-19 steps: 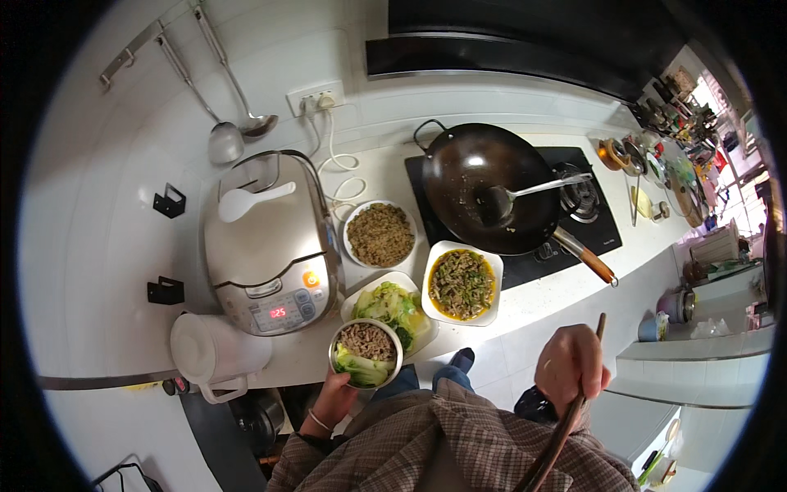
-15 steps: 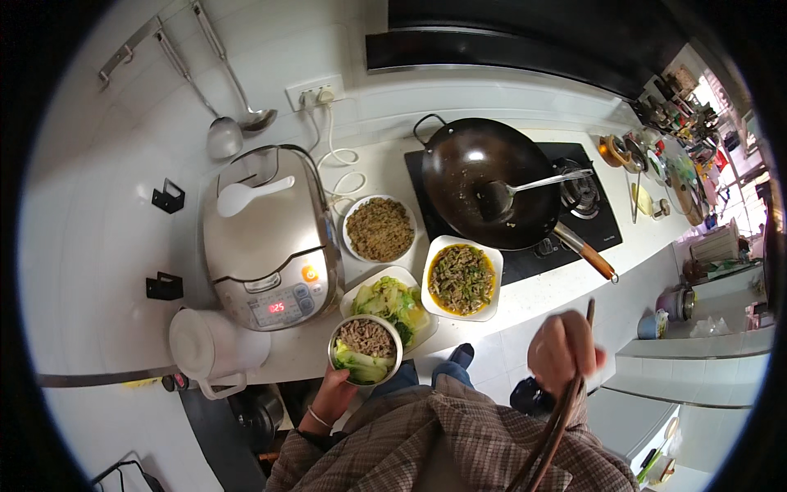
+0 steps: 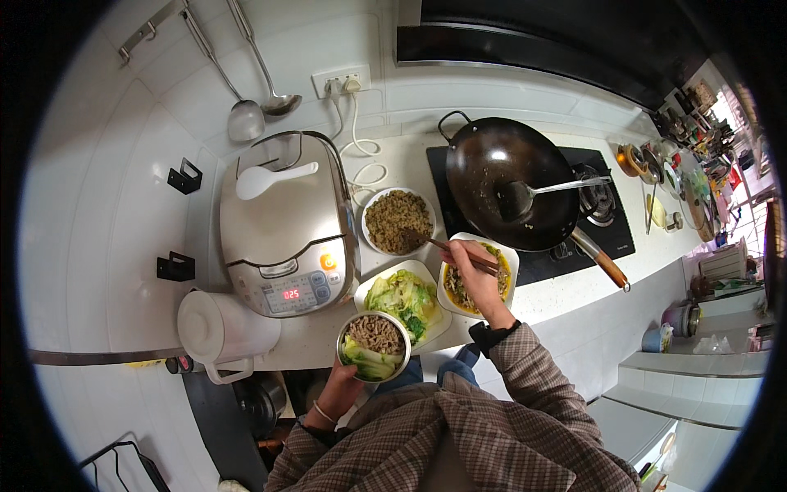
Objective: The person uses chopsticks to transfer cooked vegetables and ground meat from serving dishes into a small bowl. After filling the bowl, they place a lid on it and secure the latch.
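Observation:
My left hand (image 3: 341,384) is closed round the lower side of a steel bowl (image 3: 404,362), which holds minced meat and cooked greens. In my right hand (image 3: 479,275) is a pair of brown wooden chopsticks (image 3: 438,242), their tips in the minced food (image 3: 396,215) of a round white plate. Under my right hand sits a square white dish (image 3: 510,289) of meat and green bits in yellow broth, partly hidden by the hand. A white dish of cooked cabbage (image 3: 402,299) lies between the steel bowl and the round plate.
A rice cooker (image 3: 287,217) with a white rice paddle (image 3: 275,179) on its lid stands left. Beside it is a white lidded jug (image 3: 215,330). A wok (image 3: 508,176) holding a metal spatula (image 3: 557,189) sits on the black hob (image 3: 615,234), its handle jutting toward the counter edge.
My right hand has swung left and forward with the chopsticks, from off the counter to the round plate. The steel bowl stays in my left hand. The whole view has shifted slightly.

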Motion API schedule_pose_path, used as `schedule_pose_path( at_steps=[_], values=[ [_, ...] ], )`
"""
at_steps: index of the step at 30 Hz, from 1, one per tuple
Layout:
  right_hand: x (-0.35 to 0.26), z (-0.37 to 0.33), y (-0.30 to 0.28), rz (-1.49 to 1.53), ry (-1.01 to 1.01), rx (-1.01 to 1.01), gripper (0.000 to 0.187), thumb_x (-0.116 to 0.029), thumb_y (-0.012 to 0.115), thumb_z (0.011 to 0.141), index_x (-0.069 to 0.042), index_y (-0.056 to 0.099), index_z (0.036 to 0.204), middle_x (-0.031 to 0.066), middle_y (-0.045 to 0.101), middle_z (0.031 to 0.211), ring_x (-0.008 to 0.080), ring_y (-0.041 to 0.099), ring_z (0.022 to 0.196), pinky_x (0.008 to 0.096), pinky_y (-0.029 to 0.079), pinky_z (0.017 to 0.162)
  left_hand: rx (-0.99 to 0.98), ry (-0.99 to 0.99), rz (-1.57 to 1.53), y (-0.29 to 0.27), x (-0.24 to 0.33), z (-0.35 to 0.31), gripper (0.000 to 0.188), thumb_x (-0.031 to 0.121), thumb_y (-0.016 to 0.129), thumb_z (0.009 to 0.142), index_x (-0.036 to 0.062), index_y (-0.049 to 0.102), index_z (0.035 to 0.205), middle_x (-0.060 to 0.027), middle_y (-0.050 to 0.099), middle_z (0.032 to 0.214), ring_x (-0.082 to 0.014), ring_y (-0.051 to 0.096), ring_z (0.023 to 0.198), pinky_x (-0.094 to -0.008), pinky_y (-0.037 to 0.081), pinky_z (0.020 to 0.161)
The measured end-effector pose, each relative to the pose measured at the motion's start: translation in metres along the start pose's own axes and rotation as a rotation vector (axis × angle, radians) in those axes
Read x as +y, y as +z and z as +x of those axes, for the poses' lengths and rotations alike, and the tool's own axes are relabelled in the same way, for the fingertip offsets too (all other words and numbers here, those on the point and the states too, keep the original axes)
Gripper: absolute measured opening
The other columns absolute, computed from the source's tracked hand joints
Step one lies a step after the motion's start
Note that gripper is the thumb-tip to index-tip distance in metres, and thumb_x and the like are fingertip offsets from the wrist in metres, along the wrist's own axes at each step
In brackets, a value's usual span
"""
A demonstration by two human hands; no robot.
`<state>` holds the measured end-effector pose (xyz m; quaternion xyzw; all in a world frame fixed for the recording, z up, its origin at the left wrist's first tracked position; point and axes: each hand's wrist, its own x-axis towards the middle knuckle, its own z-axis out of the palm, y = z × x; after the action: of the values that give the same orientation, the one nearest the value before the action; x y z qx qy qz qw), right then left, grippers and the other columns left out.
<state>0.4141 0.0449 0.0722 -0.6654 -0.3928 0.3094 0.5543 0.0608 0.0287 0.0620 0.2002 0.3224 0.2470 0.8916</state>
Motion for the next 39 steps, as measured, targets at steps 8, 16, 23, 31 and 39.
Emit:
schedule_pose_path(
  at_steps=[8,16,23,31,39],
  values=[
    [-0.003,0.057,0.049,-0.075,-0.289,-0.009,0.017,-0.013,0.069,0.099,0.003,0.074,0.102,0.0123,0.070,0.092,0.0206,0.064,0.080,0.0317,0.051,0.073,-0.005,-0.002,-0.037,-0.008,-0.004,-0.002,0.077,0.023,0.069,0.092,0.0138,0.029,0.158,-0.0074,0.041,0.157,-0.0272,0.041,0.144,-0.0452,0.036,0.120],
    [-0.016,0.059,0.050,-0.243,-0.332,-0.129,0.016,-0.011,0.071,0.096,0.003,0.074,0.102,0.0144,0.071,0.090,0.0263,0.065,0.082,0.0346,0.052,0.074,-0.039,0.036,-0.058,-0.011,-0.006,-0.002,0.074,0.022,0.068,0.094,0.0149,0.029,0.158,-0.0071,0.040,0.158,-0.0277,0.040,0.145,-0.0464,0.035,0.120],
    [-0.034,0.036,0.011,-0.145,-0.262,-0.051,0.014,-0.009,0.073,0.094,0.004,0.075,0.101,0.0134,0.071,0.095,0.0228,0.066,0.085,0.0315,0.053,0.076,0.042,-0.001,-0.034,-0.003,0.001,-0.002,0.078,0.021,0.065,0.092,0.0152,0.025,0.158,-0.0090,0.039,0.157,-0.0287,0.041,0.144,-0.0468,0.038,0.118],
    [-0.008,0.025,0.006,-0.147,-0.264,-0.018,0.014,-0.007,0.074,0.093,0.003,0.076,0.102,0.0125,0.070,0.097,0.0219,0.065,0.086,0.0308,0.052,0.076,-0.010,0.010,-0.052,-0.003,0.001,0.000,0.076,0.025,0.071,0.094,0.0170,0.030,0.157,-0.0067,0.039,0.157,-0.0280,0.039,0.145,-0.0472,0.037,0.120],
    [0.013,0.020,0.015,-0.188,-0.283,-0.038,0.016,-0.011,0.071,0.096,0.002,0.075,0.104,0.0144,0.072,0.096,0.0252,0.066,0.087,0.0342,0.053,0.077,0.008,0.008,-0.054,-0.003,-0.002,0.003,0.078,0.024,0.071,0.092,0.0161,0.029,0.157,-0.0068,0.040,0.157,-0.0281,0.040,0.144,-0.0469,0.036,0.120]
  ],
)
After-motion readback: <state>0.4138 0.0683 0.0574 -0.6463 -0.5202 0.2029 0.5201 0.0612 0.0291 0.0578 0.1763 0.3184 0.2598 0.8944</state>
